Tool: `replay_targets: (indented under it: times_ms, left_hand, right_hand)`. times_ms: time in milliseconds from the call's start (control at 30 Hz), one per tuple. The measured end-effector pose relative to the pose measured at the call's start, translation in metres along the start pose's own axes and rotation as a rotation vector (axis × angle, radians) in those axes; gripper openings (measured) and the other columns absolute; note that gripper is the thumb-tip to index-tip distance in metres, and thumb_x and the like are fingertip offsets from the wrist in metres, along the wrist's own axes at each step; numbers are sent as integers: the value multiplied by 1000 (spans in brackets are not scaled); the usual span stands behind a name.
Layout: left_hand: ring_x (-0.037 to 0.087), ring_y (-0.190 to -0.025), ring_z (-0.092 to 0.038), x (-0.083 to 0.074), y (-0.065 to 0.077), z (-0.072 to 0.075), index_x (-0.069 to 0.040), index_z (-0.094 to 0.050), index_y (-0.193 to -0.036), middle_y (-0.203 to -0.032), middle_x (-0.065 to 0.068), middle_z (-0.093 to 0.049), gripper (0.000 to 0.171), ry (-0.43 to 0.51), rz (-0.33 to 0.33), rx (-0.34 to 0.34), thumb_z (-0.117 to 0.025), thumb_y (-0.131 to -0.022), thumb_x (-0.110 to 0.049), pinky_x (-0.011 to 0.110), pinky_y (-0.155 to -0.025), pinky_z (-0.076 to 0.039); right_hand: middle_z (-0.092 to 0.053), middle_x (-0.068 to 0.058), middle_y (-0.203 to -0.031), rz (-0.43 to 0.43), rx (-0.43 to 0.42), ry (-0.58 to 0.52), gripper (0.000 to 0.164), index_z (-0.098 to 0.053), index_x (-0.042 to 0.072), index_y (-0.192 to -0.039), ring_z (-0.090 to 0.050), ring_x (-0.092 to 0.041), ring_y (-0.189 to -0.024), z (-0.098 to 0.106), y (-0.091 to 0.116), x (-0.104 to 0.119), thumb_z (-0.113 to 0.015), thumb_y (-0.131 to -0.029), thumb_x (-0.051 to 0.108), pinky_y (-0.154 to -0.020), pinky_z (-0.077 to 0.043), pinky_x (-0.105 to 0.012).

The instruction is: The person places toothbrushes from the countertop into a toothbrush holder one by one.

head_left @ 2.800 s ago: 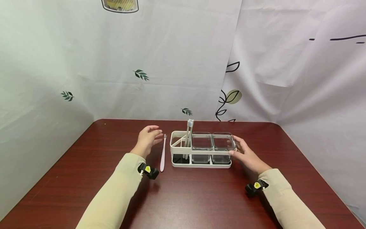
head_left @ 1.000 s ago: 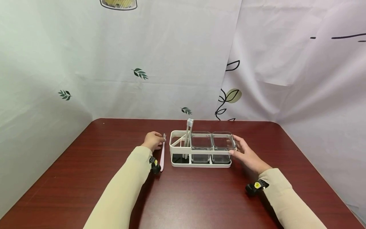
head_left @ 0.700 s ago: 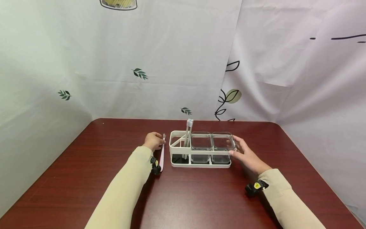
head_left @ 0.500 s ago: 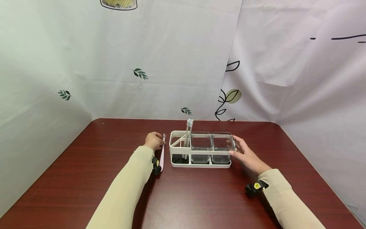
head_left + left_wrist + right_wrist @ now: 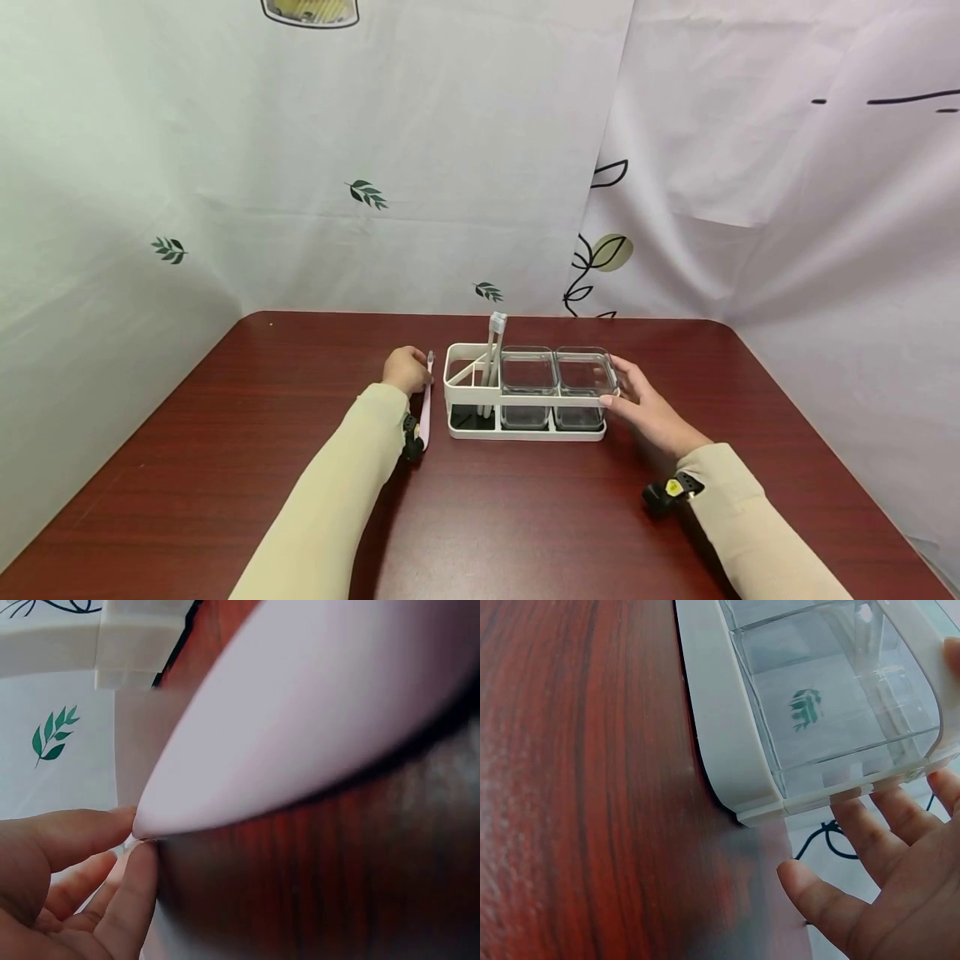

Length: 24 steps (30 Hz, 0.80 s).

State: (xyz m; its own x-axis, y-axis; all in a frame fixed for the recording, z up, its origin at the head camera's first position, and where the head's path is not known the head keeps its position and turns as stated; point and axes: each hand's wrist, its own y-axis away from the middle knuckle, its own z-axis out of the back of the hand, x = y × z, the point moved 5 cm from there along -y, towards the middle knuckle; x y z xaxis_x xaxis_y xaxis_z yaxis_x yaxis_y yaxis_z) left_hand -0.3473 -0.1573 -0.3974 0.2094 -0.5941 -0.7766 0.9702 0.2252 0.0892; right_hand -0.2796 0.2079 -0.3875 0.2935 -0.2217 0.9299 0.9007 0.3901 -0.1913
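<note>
A pink toothbrush lies lengthwise on the table, left of a white toothbrush holder. My left hand pinches it near the head end. In the left wrist view, thumb and fingertips meet at the far end of the handle, which looms large in front. My right hand grips the holder's right end. Its thumb sits on the front rail and its fingers lie along the end side. Two clear square cups and two pale toothbrushes stand in the holder.
The dark red wooden table has rounded far corners. Behind and beside it hangs white cloth printed with leaves. The holder's left section has a diagonal divider. A small black camera is strapped at each wrist.
My left hand came right from beside the toothbrush and now pinches it; over the last second that hand shifted only slightly. The right hand and holder stayed in place.
</note>
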Motion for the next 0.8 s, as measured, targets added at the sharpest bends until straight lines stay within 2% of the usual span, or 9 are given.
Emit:
replay_targets:
  times_ms: [100,167,333,433,600,800]
  left_hand:
    - [26,-78,-57,-4,5,1,3,-62,-96,-85,14,-60,27,-76,-33,-30,-74,-72,3,32,-65,-52]
    - [29,-83,-57,-6,8,2,2,-62,-96,-86,14,-61,26,-120,-48,-46,-74,-72,0,35,-69,-52]
    - [31,-87,-57,-9,11,3,1,-60,-95,-89,15,-60,26,-128,-42,-53,-72,-73,-3,37,-70,-52]
    - [28,-79,-56,-6,10,4,1,-59,-92,-86,14,-58,25,-89,-15,-53,-73,-72,-1,32,-62,-51]
    - [19,-64,-53,0,5,2,2,-57,-92,-86,14,-53,26,56,73,-26,-73,-72,5,27,-54,-51]
    - [23,-77,-60,2,7,0,3,-57,-95,-94,15,-53,22,205,150,-12,-69,-77,7,35,-70,-58]
  right_hand:
    - [-31,-30,-148,-3,-1,5,65,-17,3,-149,-44,-24,-128,1,0,-1,-56,-97,10,-89,-46,-16]
    - [-31,-29,-148,-9,-1,7,66,-17,4,-149,-44,-21,-127,1,0,-2,-56,-97,11,-89,-46,-16]
    - [-32,-29,-148,-3,-1,11,65,-18,4,-149,-38,-37,-131,0,0,0,-56,-97,11,-90,-45,-15]
    - [-32,-30,-147,5,0,11,64,-18,4,-149,-35,-43,-132,-1,0,1,-56,-96,9,-90,-45,-15]
    - [-33,-30,-147,7,0,14,64,-18,2,-148,-35,-44,-132,-1,0,3,-56,-97,9,-89,-45,-15]
    - [-32,-31,-147,4,-1,15,64,-18,2,-148,-34,-44,-132,-1,1,4,-55,-97,9,-89,-45,-15]
